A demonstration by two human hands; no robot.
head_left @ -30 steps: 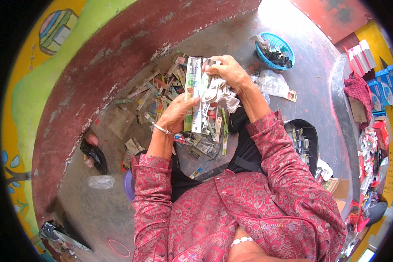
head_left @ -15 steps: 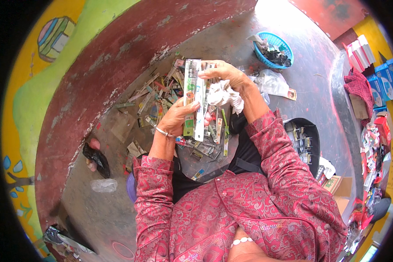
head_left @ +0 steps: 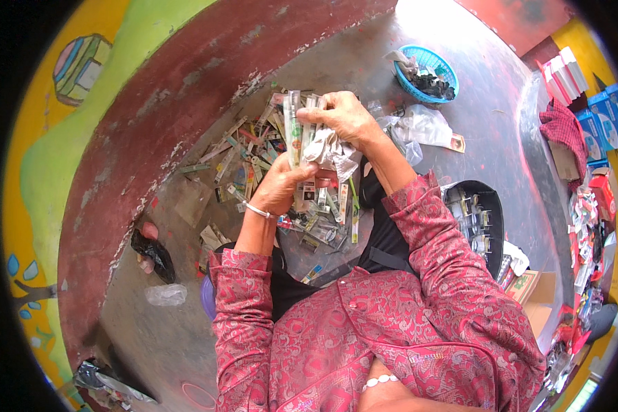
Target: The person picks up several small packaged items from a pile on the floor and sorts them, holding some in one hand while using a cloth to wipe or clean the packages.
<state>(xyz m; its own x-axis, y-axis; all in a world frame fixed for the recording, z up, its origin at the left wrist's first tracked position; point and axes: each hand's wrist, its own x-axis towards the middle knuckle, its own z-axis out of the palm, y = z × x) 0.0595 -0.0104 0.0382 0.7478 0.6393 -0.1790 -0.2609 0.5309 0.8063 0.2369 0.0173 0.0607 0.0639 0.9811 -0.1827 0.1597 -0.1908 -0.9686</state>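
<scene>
1. Holding a bundle of long narrow packets (head_left: 296, 130) upright, the left hand (head_left: 281, 185) has its fingers closed around the lower part of the bundle, and a thin bangle sits on that wrist.
2. The right hand (head_left: 347, 117) is at the top of the same bundle, with its fingers curled over the upper ends of the packets, so both hands grip it together.
3. A crumpled piece of white wrapping (head_left: 333, 151) is pressed between the right palm and the bundle; I cannot tell which fingers pinch it.
4. The bundle is in the air above the person's lap, in front of the dark red wall (head_left: 178, 103).
5. Under the hands, many similar packets (head_left: 240, 165) lie scattered on the grey floor (head_left: 487, 117), some of them on the lap.
6. A blue basket (head_left: 426, 72) with dark small things stands further away on the floor, and a clear plastic bag (head_left: 419, 127) lies near the right forearm.
7. A black tray (head_left: 477, 220) filled with small packets stands just beside the right elbow.
8. A black bag (head_left: 154, 250) lies at the foot of the wall on the left.
</scene>
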